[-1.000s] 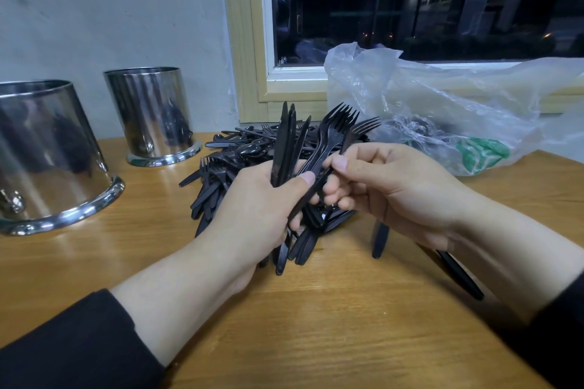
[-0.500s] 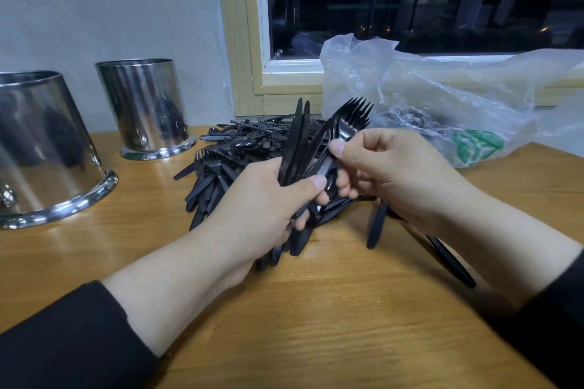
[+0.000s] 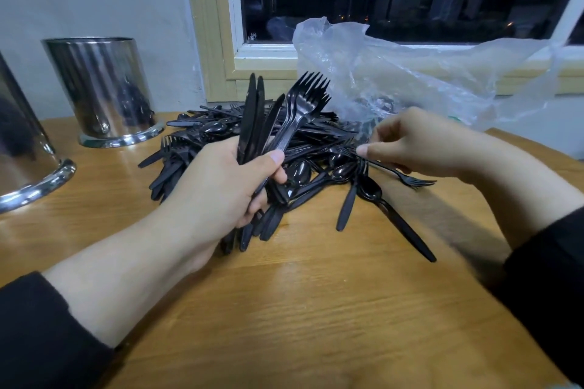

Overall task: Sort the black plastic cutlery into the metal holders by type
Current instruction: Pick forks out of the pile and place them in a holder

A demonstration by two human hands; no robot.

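Observation:
My left hand (image 3: 221,189) grips an upright bundle of black plastic cutlery: knives (image 3: 252,110) on the left side and several forks (image 3: 308,98) fanned to the right. Behind it a pile of black cutlery (image 3: 316,148) lies on the wooden table (image 3: 316,309). My right hand (image 3: 420,142) is at the pile's right edge, its thumb and fingers pinching a fork (image 3: 407,178) that lies with its tines pointing right. Two metal holders stand at the left: one (image 3: 101,88) at the back by the wall, a larger one (image 3: 22,161) at the frame's edge.
A crumpled clear plastic bag (image 3: 410,79) lies behind the pile under the window. A loose spoon (image 3: 398,218) and another black handle (image 3: 347,208) stick out toward me from the pile. Bare wood stretches in front of my hands.
My right hand has let go of the forks in the bundle and moved right and down to the pile, where it now pinches a single fork. The left hand keeps the bundle upright.

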